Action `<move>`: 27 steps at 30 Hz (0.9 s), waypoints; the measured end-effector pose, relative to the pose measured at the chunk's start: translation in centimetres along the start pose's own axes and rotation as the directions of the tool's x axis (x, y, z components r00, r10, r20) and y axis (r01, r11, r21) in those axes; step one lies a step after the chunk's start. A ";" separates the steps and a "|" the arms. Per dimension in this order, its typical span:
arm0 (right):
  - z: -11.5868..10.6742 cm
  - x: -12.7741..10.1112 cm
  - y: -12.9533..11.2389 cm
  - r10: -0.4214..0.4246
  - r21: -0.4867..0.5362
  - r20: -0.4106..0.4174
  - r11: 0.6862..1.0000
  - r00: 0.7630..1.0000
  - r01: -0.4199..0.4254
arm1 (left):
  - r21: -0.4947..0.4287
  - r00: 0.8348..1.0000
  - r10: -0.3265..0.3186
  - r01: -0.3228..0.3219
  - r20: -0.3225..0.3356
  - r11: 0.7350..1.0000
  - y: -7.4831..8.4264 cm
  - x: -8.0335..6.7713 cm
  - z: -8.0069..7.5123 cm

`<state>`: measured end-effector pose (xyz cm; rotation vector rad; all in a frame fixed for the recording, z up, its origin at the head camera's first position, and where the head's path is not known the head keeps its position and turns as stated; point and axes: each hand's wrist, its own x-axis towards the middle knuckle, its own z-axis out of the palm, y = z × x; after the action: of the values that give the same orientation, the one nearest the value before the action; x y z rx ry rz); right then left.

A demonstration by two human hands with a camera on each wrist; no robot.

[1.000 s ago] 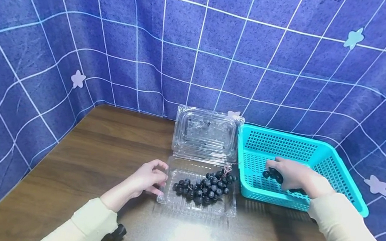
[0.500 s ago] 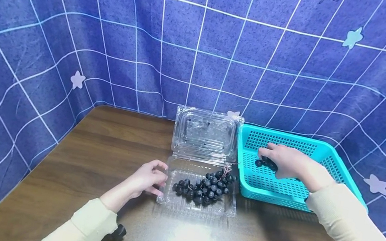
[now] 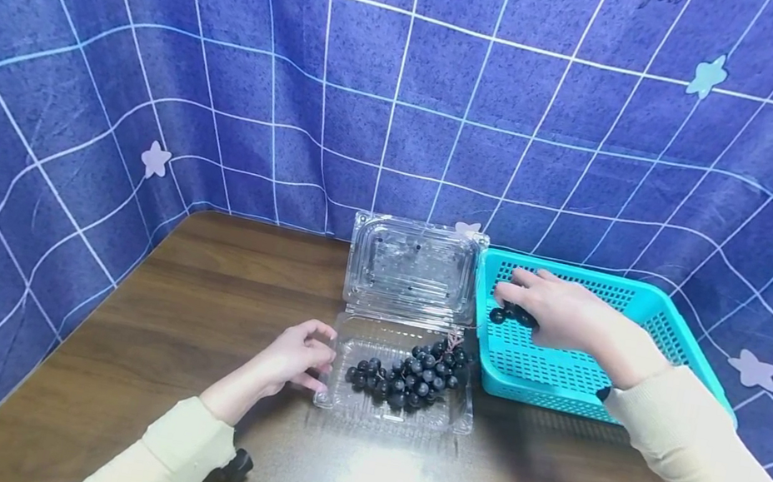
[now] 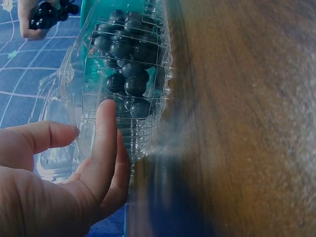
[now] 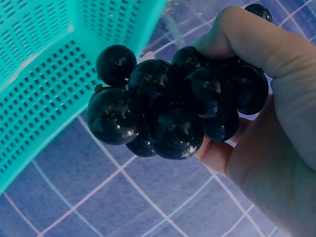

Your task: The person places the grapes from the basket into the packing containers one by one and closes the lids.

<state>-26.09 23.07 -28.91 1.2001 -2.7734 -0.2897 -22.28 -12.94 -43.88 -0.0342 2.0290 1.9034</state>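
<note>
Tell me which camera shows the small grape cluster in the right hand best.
The right wrist view: the small grape cluster fills the frame, with the right hand curled around it. The head view shows only a few dark grapes under the fingers above the teal basket. The left wrist view catches it tiny in the top corner.

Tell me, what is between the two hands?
In the head view, the clear box with dark grapes lies between the left hand and the right hand, which grips a small bunch.
</note>
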 end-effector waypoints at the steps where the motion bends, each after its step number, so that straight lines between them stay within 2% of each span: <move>1: -0.2 0.0 -0.2 -0.008 -0.001 -0.012 1.000 1.000 0.008 | 0.000 1.000 0.000 0.000 0.000 1.000 0.0 0.0 0.0; 7: -1.1 0.5 -1.6 -0.068 -0.042 -0.076 0.997 0.995 0.065 | -0.003 1.000 -0.003 0.003 -0.004 1.000 0.0 0.0 0.0; 12: -1.7 0.9 -3.0 -0.127 -0.091 -0.144 0.989 0.981 0.115 | -0.002 1.000 -0.004 0.004 -0.007 1.000 -0.1 0.0 0.0; 22: -2.1 2.0 -5.5 -0.257 -0.162 -0.290 0.963 0.922 0.217 | 0.001 1.000 0.000 0.001 -0.007 1.000 -0.1 0.1 -0.1; 27: -1.8 2.7 -7.0 -0.287 -0.164 -0.361 0.956 0.887 0.242 | -0.002 1.000 0.001 -0.001 -0.002 1.000 -0.2 0.0 -0.1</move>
<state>-22.70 16.17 -28.64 1.4317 -2.2329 -0.2063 -22.30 -13.06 -44.03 -0.0356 2.0291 1.9069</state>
